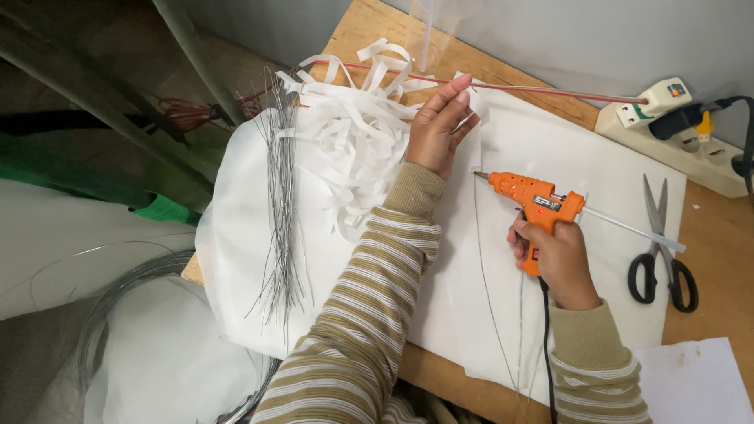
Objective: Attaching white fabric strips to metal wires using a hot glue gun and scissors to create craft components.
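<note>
Glue gun (537, 206), orange, sits in my right hand (554, 259), fingers wrapped round the grip and one finger at the trigger; nozzle points left, just above the white sheet (550, 149) and close to a thin wire (481, 259) lying in a curve on it. I judge the gun light and rigid, plastic-bodied, best held by the grip only, since the metal tip is likely hot; its black cord (545, 345) trails back toward me and could drag. A clear glue stick (628, 228) juts from the rear. My left hand (437, 129) lies flat and mostly unclenched, fingertips pinning a small white paper strip (476, 102) against the sheet. That strip looks flimsy, easily creased, better pressed than pinched. Beside it, a loose heap of paper strips (353, 133) and a bundle of thin wires (281, 204). Black scissors (661, 255) rest right of the sheet; a power strip (675, 133) sits at the table's (707, 298) far edge.
</note>
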